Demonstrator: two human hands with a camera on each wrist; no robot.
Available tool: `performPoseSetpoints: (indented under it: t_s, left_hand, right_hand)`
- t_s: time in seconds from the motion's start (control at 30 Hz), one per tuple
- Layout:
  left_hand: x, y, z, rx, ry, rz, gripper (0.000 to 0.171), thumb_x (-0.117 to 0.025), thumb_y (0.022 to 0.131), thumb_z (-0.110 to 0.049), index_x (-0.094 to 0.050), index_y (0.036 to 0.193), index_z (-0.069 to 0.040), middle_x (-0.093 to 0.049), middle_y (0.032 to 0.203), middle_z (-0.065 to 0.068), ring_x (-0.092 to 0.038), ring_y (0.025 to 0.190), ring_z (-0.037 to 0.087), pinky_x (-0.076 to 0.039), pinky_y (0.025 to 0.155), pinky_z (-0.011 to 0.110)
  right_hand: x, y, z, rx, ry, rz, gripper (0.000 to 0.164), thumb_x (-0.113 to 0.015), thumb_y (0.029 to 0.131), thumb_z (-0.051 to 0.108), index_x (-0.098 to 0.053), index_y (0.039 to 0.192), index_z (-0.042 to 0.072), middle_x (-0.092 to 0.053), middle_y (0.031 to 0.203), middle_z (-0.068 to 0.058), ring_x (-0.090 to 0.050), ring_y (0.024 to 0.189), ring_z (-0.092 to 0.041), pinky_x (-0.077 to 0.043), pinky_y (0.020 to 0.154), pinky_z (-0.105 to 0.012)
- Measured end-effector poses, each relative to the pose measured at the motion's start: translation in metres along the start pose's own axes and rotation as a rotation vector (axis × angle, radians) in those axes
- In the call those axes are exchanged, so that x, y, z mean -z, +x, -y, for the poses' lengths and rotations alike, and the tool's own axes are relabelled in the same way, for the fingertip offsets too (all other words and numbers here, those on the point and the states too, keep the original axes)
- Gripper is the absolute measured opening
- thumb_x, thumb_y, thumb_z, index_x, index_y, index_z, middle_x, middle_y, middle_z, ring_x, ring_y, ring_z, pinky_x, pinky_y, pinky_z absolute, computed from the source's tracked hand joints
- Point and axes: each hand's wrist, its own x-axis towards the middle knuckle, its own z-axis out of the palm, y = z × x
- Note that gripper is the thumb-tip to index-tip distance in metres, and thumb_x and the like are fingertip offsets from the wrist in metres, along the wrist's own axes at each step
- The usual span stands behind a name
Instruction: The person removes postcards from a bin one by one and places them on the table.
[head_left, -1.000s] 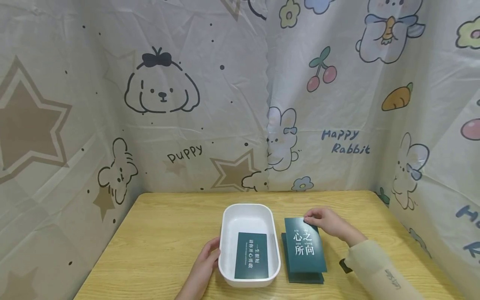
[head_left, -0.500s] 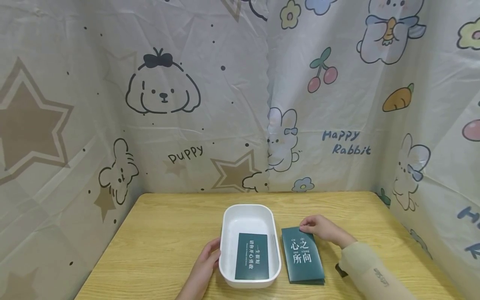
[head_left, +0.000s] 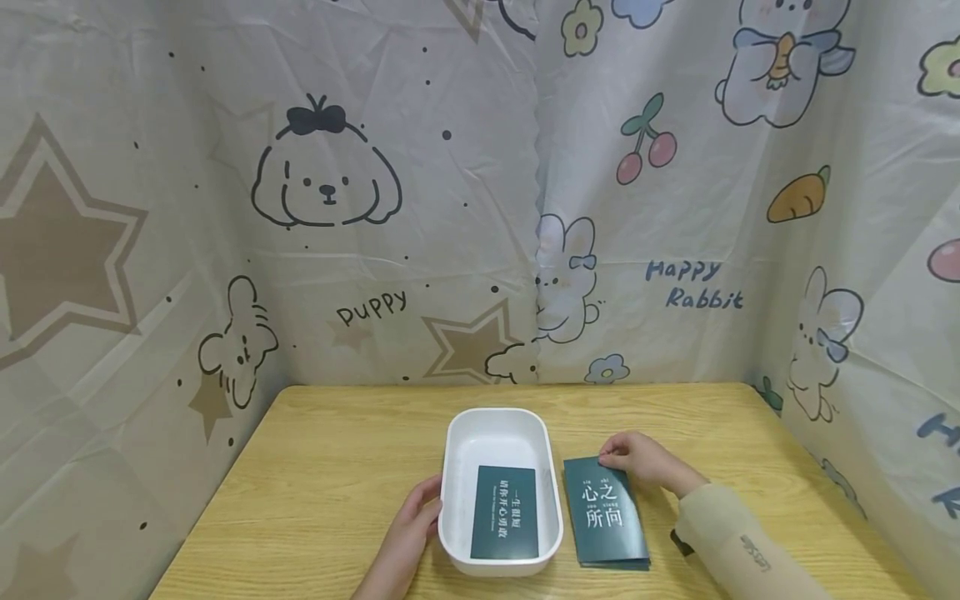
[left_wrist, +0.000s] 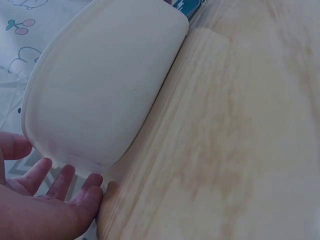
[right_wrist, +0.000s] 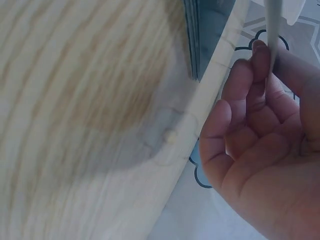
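Operator: Start with the head view. How are my hands?

Observer: Your left hand (head_left: 405,521) rests against the left wall of the white box (head_left: 487,433), fingers loose, not clenched. Your right hand (head_left: 643,457) pinches the far edge of the top card (head_left: 609,533), a dark green one with large white characters, near its far right corner.

Operator: And where do things lie on the table (head_left: 337,454)?

Observer: The box stands about midway between the table's left and right edges, its far end near the far edge. Inside, against the box's near end, lies a green inner card (head_left: 517,542), its lettering turned sideways. The top card is just beside the box, toward the table's right edge; a lower card (head_left: 617,566) peeks out along its near edge.

Operator: Left wrist view?

Observer: Your fingertips are spread along one end of the box, relaxed, curled round nothing. The box's side wall faces the camera.

Operator: Right wrist?

Observer: Your thumb and forefinger pinch a thin sheet, seen edge-on, your other fingers curled. The layered edges of the green stack (right_wrist: 194,42) show apart from your fingers.
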Motion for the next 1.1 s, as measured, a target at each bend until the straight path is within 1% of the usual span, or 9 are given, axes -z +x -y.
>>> performPoseSetpoints:
  t_s: [0.07, 0.27, 0.47, 0.63, 0.83, 1.1]
  left_hand:
    - [0.0, 0.0, 0.0, -0.001, -0.003, 0.001, 0.045, -0.046, 0.098, -0.02, -0.043, 0.139, -0.003, -0.044, 0.142, 0.024, -0.046, 0.123, 0.031, -0.043, 0.103, 0.05]
    - [0.0, 0.0, 0.0, 0.0, -0.015, 0.003, 0.045, -0.046, 0.098, -0.021, -0.042, 0.14, -0.003, -0.044, 0.142, 0.024, -0.045, 0.124, 0.031, -0.042, 0.103, 0.05]
    - [0.0, 0.0, -0.001, 0.006, -0.013, 0.001, 0.046, -0.046, 0.098, -0.022, -0.042, 0.14, -0.003, -0.044, 0.142, 0.024, -0.046, 0.123, 0.031, -0.042, 0.103, 0.05]
    - [0.0, 0.0, -0.001, 0.006, -0.012, -0.001, 0.046, -0.046, 0.098, -0.021, -0.043, 0.139, -0.003, -0.045, 0.142, 0.024, -0.046, 0.123, 0.03, -0.042, 0.103, 0.048]
    - [0.0, -0.001, -0.001, -0.009, -0.002, 0.003, 0.046, -0.046, 0.098, -0.022, -0.042, 0.139, -0.001, -0.044, 0.141, 0.026, -0.046, 0.123, 0.031, -0.044, 0.101, 0.047]
    - [0.0, -0.001, -0.001, 0.004, -0.012, 0.003, 0.046, -0.047, 0.098, -0.022, -0.043, 0.139, -0.003, -0.044, 0.142, 0.024, -0.047, 0.122, 0.03, -0.043, 0.102, 0.048]
  right_hand:
    - [-0.001, 0.0, 0.001, -0.003, -0.018, -0.012, 0.011, -0.065, 0.088, 0.02, -0.067, 0.084, 0.01, -0.065, 0.081, -0.001, -0.053, 0.077, -0.015, -0.049, 0.076, -0.042]
    - [-0.005, 0.0, 0.002, -0.06, -0.045, -0.043, 0.008, -0.067, 0.086, 0.018, -0.067, 0.081, 0.013, -0.061, 0.076, 0.001, -0.05, 0.073, -0.014, -0.046, 0.071, -0.037]
    - [-0.009, 0.003, -0.003, -0.032, -0.081, -0.064, 0.008, -0.07, 0.083, 0.018, -0.066, 0.076, 0.015, -0.057, 0.071, 0.002, -0.049, 0.07, -0.015, -0.044, 0.067, -0.035]
    - [-0.014, 0.007, -0.007, -0.08, -0.109, -0.07, 0.01, -0.071, 0.082, 0.017, -0.065, 0.074, 0.018, -0.057, 0.069, 0.003, -0.049, 0.068, -0.015, -0.044, 0.065, -0.034]
    - [-0.016, 0.007, -0.004, -0.102, -0.141, -0.076, 0.01, -0.071, 0.082, 0.016, -0.066, 0.074, 0.017, -0.058, 0.07, 0.002, -0.049, 0.068, -0.015, -0.046, 0.065, -0.034]
    - [-0.015, 0.004, 0.0, -0.116, -0.164, -0.086, 0.01, -0.072, 0.081, 0.015, -0.066, 0.073, 0.016, -0.057, 0.069, 0.001, -0.049, 0.067, -0.015, -0.046, 0.063, -0.033]
